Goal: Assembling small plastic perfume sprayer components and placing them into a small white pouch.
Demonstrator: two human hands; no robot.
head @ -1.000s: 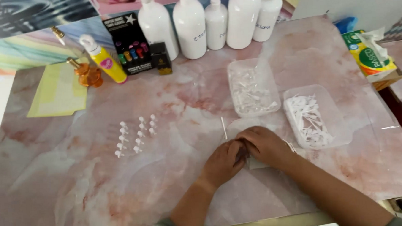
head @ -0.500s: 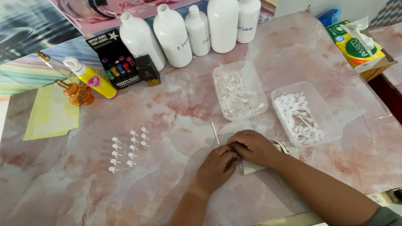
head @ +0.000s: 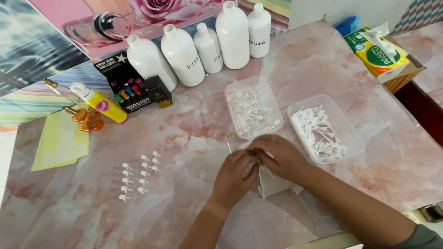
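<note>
Pinching tiny part, hidden between fingertips: left hand (head: 237,176), right hand (head: 279,157), both grips pressed together.

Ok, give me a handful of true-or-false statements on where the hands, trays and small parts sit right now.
1. The left hand and right hand meet fingertip to fingertip over the table. True.
2. Five white bottles stand along the table's far edge. True.
3. The two clear trays are stacked one inside the other. False: the tray of clear parts and the tray of white parts sit side by side.
4. The finished small white pieces lie to the right of the hands. False: they are lined up in rows to the left.
5. The yellow bottle lies tilted near the black box. True.
</note>
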